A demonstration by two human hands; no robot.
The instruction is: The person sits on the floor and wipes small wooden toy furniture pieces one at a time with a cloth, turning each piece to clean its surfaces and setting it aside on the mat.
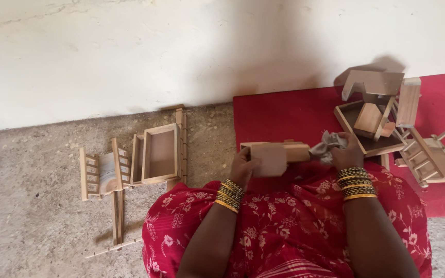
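Left hand (243,167) fingers grip the wooden piece (276,156); right hand (347,153) fingers pinch a cloth (325,145).

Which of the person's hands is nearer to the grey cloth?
Right. The right hand grips the grey cloth at the end of the wooden piece. The left hand holds that piece's other end, apart from the cloth.

A whitewashed wall (130,51) meets a rough grey concrete floor (27,221), with a red mat (284,116) laid against it.
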